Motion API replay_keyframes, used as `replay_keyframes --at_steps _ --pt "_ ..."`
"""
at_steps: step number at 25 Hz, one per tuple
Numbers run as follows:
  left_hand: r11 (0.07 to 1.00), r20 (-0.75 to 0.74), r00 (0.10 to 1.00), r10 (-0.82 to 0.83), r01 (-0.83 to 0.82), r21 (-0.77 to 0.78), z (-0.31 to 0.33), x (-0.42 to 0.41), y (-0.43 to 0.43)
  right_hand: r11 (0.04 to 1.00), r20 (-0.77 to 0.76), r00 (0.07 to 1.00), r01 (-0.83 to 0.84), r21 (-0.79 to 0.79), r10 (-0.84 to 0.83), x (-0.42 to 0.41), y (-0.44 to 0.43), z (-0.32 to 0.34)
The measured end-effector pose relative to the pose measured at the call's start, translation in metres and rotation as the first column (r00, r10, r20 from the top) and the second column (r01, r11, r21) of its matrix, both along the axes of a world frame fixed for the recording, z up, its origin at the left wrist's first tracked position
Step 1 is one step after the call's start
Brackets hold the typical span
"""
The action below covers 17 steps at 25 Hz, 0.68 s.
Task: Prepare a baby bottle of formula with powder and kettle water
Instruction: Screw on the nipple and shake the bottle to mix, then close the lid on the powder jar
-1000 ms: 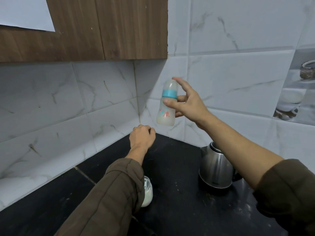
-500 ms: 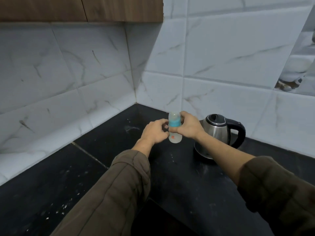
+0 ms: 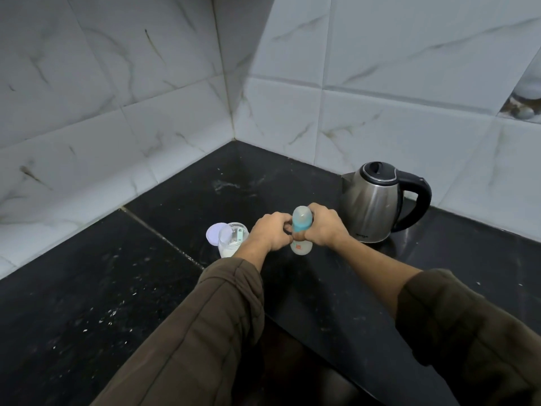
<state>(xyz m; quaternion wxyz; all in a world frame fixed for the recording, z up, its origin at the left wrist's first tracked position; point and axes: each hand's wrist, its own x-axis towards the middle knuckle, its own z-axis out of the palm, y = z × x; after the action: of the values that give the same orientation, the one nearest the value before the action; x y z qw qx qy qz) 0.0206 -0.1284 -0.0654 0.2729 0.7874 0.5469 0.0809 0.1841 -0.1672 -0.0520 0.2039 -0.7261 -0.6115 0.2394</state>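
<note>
We have brought the baby bottle (image 3: 301, 230) down from shaking height onto the counter (image 3: 87, 288), both hands (image 3: 270, 231) (image 3: 325, 227) grasping it at 9 o'clock of the kettle (image 3: 371, 203), so the mixing seems finished.

Both hands (image 3: 298, 231) around bottle (image 3: 301, 222) (upright)

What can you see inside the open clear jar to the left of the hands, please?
The clear jar holds white powder at its bottom and a pale scoop-like piece leaning inside. Its right side is hidden behind the left hand. Its lid lies just behind it.
</note>
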Motion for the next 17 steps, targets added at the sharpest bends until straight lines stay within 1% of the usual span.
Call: replay_keyframes --at_steps 3,5,12,15,16,17 --pt "1.000 -0.029 1.000 0.011 -0.011 -0.005 -0.005 0.001 0.001 0.999 0.015 1.000 -0.024 -0.032 0.025 -0.003 0.001 -0.007" --pt "0.999 -0.036 0.999 0.005 -0.007 -0.045 -0.008 0.000 0.002 0.997 0.023 0.999 -0.045 -0.065 0.046 -0.004 0.000 -0.013" --pt "0.991 -0.008 1.000 -0.001 0.000 -0.137 -0.014 -0.005 0.007 0.989 0.009 0.999 -0.041 -0.141 0.043 0.000 0.001 -0.023" --pt "0.996 -0.010 1.000 -0.001 0.000 -0.087 -0.005 -0.010 0.011 0.976 -0.001 0.998 -0.065 -0.208 0.066 0.003 0.003 -0.012" --pt "0.999 -0.014 1.000 0.007 -0.008 -0.048 0.001 -0.014 0.013 0.974 -0.009 0.997 -0.075 -0.214 0.075 0.003 0.004 -0.003" --pt "1.000 -0.015 1.000 0.027 -0.027 0.002 0.008 -0.020 0.016 0.980 -0.017 0.997 -0.074 -0.184 0.072 0.002 0.006 0.007"
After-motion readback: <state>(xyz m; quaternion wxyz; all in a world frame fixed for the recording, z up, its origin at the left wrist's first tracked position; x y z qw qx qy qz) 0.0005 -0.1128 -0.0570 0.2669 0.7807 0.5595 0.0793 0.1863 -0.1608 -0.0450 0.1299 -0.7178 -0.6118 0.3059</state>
